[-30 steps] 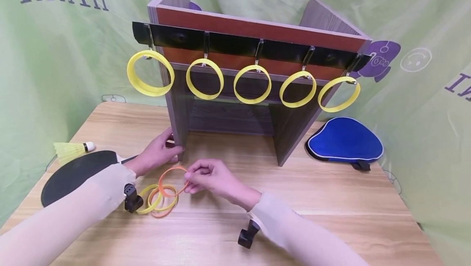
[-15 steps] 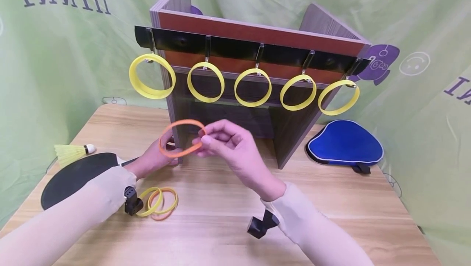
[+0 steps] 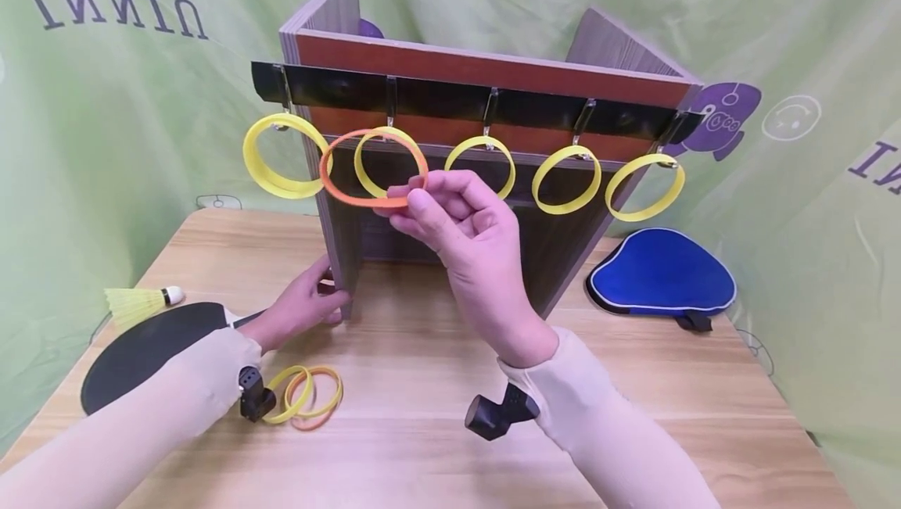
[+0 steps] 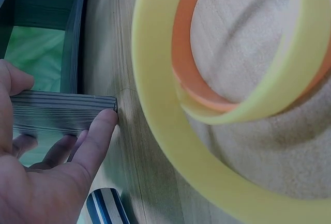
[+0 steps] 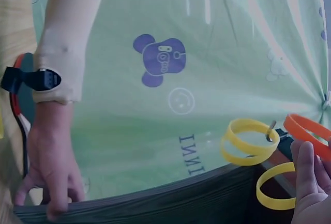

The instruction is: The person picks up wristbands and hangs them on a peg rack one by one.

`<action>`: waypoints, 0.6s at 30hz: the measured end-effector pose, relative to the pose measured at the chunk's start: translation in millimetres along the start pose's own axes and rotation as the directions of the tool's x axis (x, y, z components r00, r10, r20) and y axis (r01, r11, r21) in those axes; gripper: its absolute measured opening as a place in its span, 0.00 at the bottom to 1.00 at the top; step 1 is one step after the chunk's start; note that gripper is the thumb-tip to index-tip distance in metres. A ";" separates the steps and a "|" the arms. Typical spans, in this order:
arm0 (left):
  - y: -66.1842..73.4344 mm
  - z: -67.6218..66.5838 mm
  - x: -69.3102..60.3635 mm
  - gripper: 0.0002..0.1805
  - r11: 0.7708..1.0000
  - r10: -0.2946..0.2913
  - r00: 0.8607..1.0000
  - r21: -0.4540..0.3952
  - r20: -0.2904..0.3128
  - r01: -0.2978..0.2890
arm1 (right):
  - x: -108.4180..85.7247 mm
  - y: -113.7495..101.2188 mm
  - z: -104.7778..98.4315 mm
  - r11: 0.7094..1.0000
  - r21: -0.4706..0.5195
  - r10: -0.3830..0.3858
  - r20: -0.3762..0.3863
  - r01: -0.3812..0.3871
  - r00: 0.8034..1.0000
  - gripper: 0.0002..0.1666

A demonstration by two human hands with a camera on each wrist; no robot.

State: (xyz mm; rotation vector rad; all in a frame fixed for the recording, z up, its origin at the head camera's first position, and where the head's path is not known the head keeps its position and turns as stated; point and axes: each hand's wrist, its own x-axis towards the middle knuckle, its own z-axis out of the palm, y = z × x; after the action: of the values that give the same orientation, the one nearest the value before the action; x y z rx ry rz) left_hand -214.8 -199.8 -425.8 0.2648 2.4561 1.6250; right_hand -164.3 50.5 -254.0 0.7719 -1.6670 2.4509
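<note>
In the head view my right hand (image 3: 486,251) pinches an orange wristband (image 3: 352,201) between thumb and fingers, raised in front of the wooden stand. The band overlaps the second yellow wristband (image 3: 357,161) from the left, one of several hanging from hooks on a black bar (image 3: 436,98). Whether the two bands touch, I cannot tell. The right wrist view also has the orange wristband (image 5: 302,124), near the hanging yellow ones. Low on the left, my left hand (image 3: 303,306) grips the stand's left side panel (image 3: 342,259). Thumb and fingers lie on both sides of that panel (image 4: 57,113) in the left wrist view.
Beside my left forearm lie loose yellow wristbands (image 3: 276,419) and an orange one (image 3: 310,425). A black table tennis bat (image 3: 151,349) and a yellow shuttlecock (image 3: 137,304) are at the left. A blue bat case (image 3: 662,270) lies at the right. Green curtain surrounds the table.
My right hand has lifted the orange wristband from beside the loose bands up to the level of the hanging yellow ones. The left hand stays on the panel.
</note>
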 end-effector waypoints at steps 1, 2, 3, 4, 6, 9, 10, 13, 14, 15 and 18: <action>-0.4 0.3 -0.1 0.39 1.000 -0.003 1.000 -0.002 -0.003 0.003 | 1.5 -0.6 0.4 1.000 0.008 0.000 -0.005 0.000 1.000 0.08; -0.8 0.3 -0.3 0.39 1.000 -0.003 1.000 -0.001 -0.004 0.003 | 3.1 -1.1 0.8 1.000 0.019 0.003 -0.010 -0.002 1.000 0.07; -1.0 0.2 -0.2 0.39 1.000 -0.001 1.000 0.000 -0.005 0.001 | 4.6 -1.5 1.1 1.000 0.030 0.005 -0.016 -0.005 1.000 0.07; -1.0 0.8 -0.3 0.39 1.000 0.001 1.000 -0.002 -0.004 -0.001 | 5.9 -1.6 1.1 0.999 0.037 0.009 -0.022 -0.008 1.000 0.07; -0.2 1.7 -0.3 0.39 1.000 0.002 1.000 -0.002 -0.001 -0.002 | 8.4 -1.1 1.1 0.999 0.048 0.016 -0.035 -0.015 0.999 0.06; 0.7 2.1 0.0 0.39 1.000 0.007 1.000 -0.002 -0.002 -0.007 | 11.8 0.3 1.2 0.999 0.045 0.027 -0.047 -0.025 0.999 0.05; 1.2 2.2 -0.2 0.39 1.000 0.007 1.000 -0.003 -0.003 -0.007 | 12.7 1.1 1.3 0.999 0.042 0.032 -0.050 -0.030 0.998 0.05; 1.3 1.9 -0.7 0.39 1.000 0.004 1.000 -0.003 -0.004 -0.004 | 14.3 3.7 1.7 0.998 0.034 0.048 -0.058 -0.046 0.997 0.05; 1.4 1.8 -1.0 0.39 1.000 0.000 1.000 -0.001 -0.003 0.000 | 14.6 4.6 1.9 0.998 0.030 0.055 -0.062 -0.053 0.997 0.05; 1.3 1.5 -1.3 0.39 1.000 -0.004 1.000 0.000 -0.003 0.004 | 14.8 5.5 2.1 0.998 0.029 0.062 -0.068 -0.060 0.996 0.05; 1.0 0.9 -1.8 0.39 1.000 -0.015 1.000 0.004 -0.004 0.015 | 14.7 7.8 2.4 0.996 0.029 0.086 -0.083 -0.084 0.993 0.04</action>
State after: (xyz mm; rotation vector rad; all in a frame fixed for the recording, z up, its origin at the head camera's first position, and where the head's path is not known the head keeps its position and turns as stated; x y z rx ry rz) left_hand -212.8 -199.1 -425.1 0.2435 2.4591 1.6159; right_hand -178.9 42.0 -253.4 0.6025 -1.6756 2.5273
